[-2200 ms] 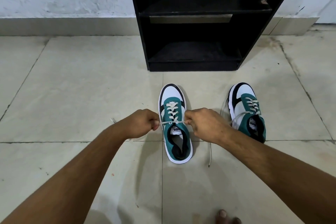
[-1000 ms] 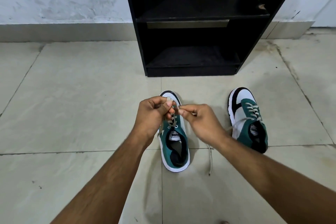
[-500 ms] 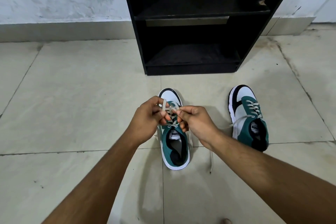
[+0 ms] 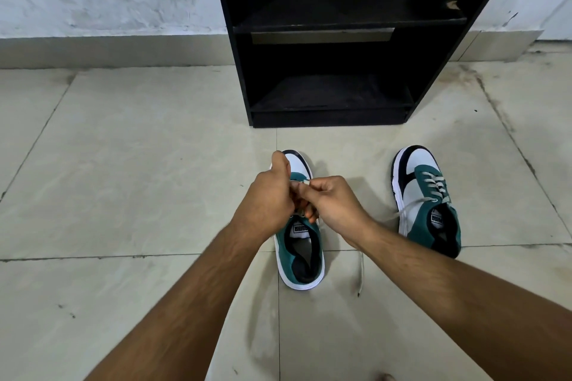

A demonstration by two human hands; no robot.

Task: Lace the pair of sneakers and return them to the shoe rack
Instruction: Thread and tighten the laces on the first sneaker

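Left grip (image 4: 268,195) and right grip (image 4: 332,201) meet, fingers apparently pinched.

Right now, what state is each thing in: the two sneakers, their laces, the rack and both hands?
Left sneaker: on the floor, lace being tied over it.
Its lace: one loose end trails on the tile.
Right sneaker: on the floor, laced, lace ends untied.
Shoe rack: upright, shelves hold no shoes.
Left hand: fingers curled, gripping the lace.
Right hand: pinching the lace.
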